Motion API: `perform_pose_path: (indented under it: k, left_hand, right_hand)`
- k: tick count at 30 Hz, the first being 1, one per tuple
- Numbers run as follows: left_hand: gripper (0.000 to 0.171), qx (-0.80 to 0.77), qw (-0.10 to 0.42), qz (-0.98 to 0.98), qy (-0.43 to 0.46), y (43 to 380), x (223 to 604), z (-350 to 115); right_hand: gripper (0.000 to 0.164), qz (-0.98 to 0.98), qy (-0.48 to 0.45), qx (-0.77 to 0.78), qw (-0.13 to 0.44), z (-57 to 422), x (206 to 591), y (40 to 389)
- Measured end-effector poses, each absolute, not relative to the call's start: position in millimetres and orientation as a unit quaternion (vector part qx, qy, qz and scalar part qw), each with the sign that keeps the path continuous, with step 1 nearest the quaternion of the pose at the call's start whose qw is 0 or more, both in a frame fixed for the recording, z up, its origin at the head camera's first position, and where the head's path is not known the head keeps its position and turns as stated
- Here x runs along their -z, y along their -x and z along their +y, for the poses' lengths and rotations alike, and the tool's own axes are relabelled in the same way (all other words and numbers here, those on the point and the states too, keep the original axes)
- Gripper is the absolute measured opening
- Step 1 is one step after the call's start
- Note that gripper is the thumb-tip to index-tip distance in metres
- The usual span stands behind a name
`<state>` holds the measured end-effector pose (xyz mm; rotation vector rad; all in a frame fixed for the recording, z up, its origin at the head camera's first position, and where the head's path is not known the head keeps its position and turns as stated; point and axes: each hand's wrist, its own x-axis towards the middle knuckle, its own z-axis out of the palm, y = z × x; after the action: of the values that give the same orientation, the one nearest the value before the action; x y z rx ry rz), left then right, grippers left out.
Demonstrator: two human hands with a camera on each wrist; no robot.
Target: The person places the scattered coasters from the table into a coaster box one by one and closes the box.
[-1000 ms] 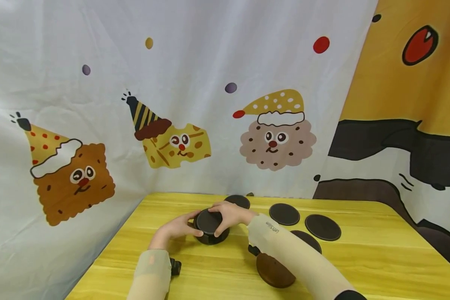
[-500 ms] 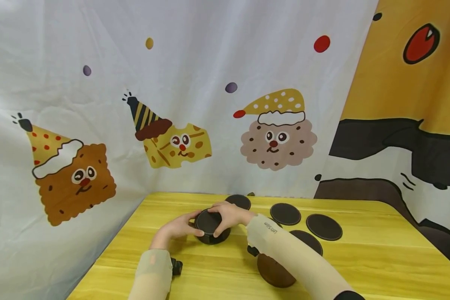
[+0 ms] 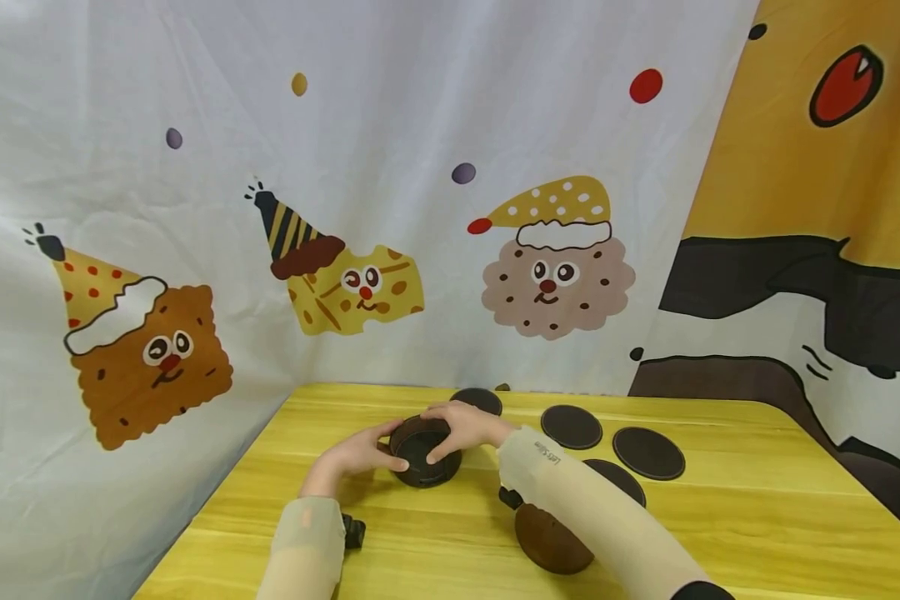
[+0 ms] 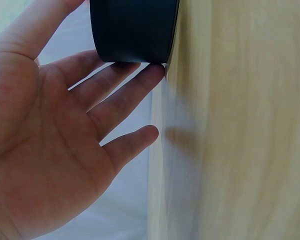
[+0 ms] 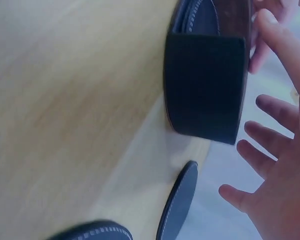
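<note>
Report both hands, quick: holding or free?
Left hand: closed on the dark round holder, thumb and fingers around its side.
Right hand: open, holding nothing, fingers spread beside the holder.

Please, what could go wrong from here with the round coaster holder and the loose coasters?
The left hand holds the round coaster holder at one side, while the right hand's fingers stand apart from its wall, so an uneven push might slide it. The right sleeve passes over the brown coaster; lowering that arm could drag it.
</note>
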<state>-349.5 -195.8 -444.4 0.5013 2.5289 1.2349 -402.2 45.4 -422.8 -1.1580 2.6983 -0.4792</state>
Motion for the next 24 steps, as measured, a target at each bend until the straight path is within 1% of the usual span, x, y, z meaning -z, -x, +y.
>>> perform_pose_path:
  k: [5, 9, 14, 20, 24]
  left_hand:
    - [0.088, -0.427, 0.142, 0.875, -0.175, 349, 443, -197]
    - [0.089, -0.433, 0.141, 0.872, -0.180, 347, 442, -196]
    - [0.090, -0.438, 0.135, 0.872, -0.174, 345, 442, -198]
    - [0.090, -0.435, 0.132, 0.873, -0.177, 344, 443, -199]
    - [0.090, -0.440, 0.137, 0.869, -0.180, 344, 443, -197]
  right_hand:
    - [0.071, 0.896, 0.376, 0.223, 0.082, 59, 414, 412]
    - [0.068, 0.897, 0.353, 0.259, 0.057, 73, 409, 424]
    - [0.075, 0.902, 0.314, 0.296, 0.034, 90, 410, 443]
    - [0.091, 0.905, 0.278, 0.319, 0.036, 104, 420, 456]
    - [0.097, 0.912, 0.261, 0.314, 0.033, 111, 431, 462]
